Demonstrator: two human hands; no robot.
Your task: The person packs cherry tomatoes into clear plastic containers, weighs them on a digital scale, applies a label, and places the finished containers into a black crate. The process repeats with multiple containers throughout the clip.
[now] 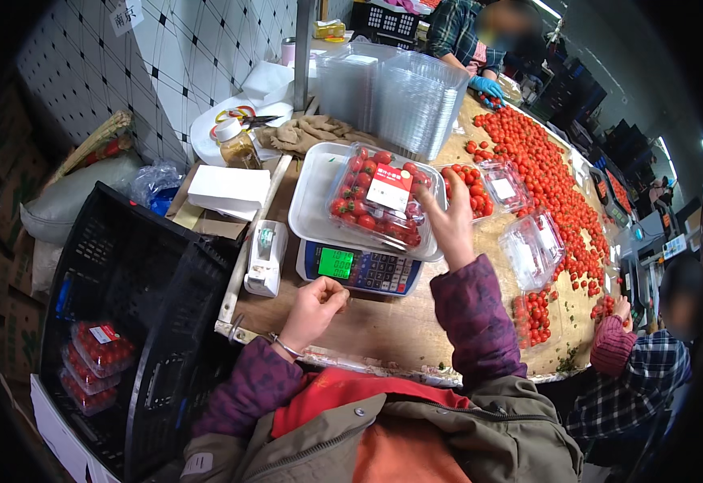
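Note:
A lidded clear plastic clamshell of cherry tomatoes (360,208), bearing a red and white label (390,187), rests tilted on the white tray (310,226) of a digital weighing scale (360,268). My right hand (453,220) is at the clamshell's right side, fingers apart; whether they touch it I cannot tell. In front of the scale's lit green display, my left hand (318,311) hovers with fingers curled together and nothing visible in them. Just right of the tray, an opened clamshell (475,193) has tomatoes in its base.
Left stand a white label dispenser (265,259), a paper stack (229,190), a jar (236,145) and a black crate (164,356) with stacked tomato boxes (95,368). Nested clear containers (417,102) rise behind. Loose tomatoes (532,157) spread right, where two people work.

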